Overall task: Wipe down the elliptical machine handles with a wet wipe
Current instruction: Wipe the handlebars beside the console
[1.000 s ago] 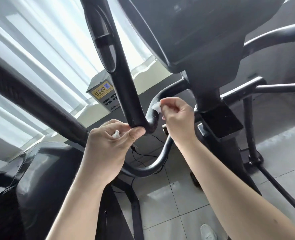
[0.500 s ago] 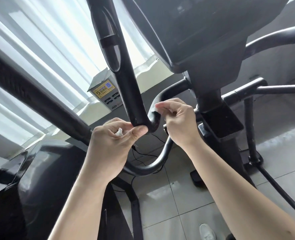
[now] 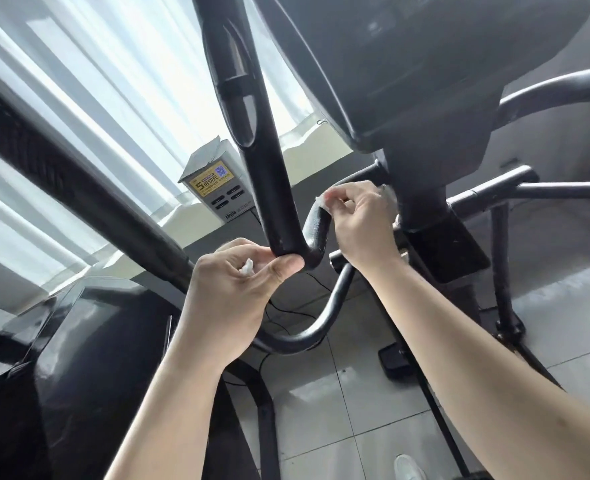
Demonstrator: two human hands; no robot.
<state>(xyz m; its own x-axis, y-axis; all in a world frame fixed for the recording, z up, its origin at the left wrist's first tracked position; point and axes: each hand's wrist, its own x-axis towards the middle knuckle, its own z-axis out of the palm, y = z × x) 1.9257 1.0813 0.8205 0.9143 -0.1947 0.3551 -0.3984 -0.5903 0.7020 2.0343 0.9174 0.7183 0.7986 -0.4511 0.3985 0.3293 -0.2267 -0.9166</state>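
curtains [image 3: 96, 98] behind; right hand [image 3: 359, 223] pinching the wet wipe [image 3: 322, 203] edges up the handle [image 3: 272, 202], cleaning further; left hand [image 3: 238, 282] still grips the bend.

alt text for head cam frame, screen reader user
Two bare hands on a black curved elliptical handle: the right hand pinches a white wet wipe against its upper bend, the left hand grips the lower bend with a white wad. Curtained window behind, tiled floor below.

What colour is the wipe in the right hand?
The wipe is white, seen best in the head view.
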